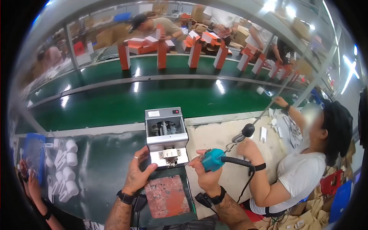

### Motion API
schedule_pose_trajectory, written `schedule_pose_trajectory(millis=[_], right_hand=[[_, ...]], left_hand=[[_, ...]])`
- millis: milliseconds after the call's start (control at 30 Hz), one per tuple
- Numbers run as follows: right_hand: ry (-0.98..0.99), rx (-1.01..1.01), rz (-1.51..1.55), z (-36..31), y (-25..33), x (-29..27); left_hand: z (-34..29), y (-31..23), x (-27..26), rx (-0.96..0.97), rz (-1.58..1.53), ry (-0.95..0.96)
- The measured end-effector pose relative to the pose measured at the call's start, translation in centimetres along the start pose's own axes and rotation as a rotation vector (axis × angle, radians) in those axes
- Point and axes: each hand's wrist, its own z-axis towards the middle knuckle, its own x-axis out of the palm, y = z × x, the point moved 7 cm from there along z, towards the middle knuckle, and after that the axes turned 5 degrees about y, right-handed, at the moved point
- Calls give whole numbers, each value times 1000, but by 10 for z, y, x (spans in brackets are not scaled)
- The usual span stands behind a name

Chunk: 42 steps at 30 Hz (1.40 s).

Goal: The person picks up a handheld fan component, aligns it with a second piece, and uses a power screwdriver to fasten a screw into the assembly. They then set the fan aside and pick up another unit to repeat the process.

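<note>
My right hand [209, 177] is wrapped round a teal electric screwdriver [213, 160], which has a black cord and hangs by a metal hook from a cable. Its tip end is hidden behind my fingers. Directly left of it stands a silver screw feeder [167, 141], with small screws visible in its open top and a red-lit switch on the back. My left hand [138, 170] rests against the feeder's front left corner, thumb and fingers apart, holding nothing I can see. In front of the feeder lies a worn reddish mat [167, 196].
White plastic handheld parts [66, 168] lie in rows at left, beside a blue bin [33, 151] and another person's hands. A co-worker in a white shirt [297, 172] sits close at right. Beyond, orange-and-white boxes [161, 55] stand along a green conveyor [115, 100].
</note>
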Motion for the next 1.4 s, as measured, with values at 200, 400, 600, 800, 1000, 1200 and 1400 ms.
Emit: schedule_pose_trajectory(millis=[200, 400, 600, 800, 1000, 1200, 1400], right_hand=[[56, -39, -11, -2, 4, -7], [77, -43, -110, -6, 7, -8], [82, -18, -126, -16, 47, -22], [-67, 44, 0, -72, 55, -72], [-63, -10, -105, -107, 82, -80], [-171, 21, 18, -123, 86, -81], [-123, -14, -81, -115, 84, -70]], left_hand=[[-7, 1, 8, -11, -46, -41], [-7, 10, 4, -10, -5, -58], [-7, -153, -1, 454, 310, -215], [85, -143, 169, 345, 339, 132], [125, -76, 310, 125, 760, 331], [122, -42, 318, 51, 744, 217], [56, -89, 229, 388, 597, 178]])
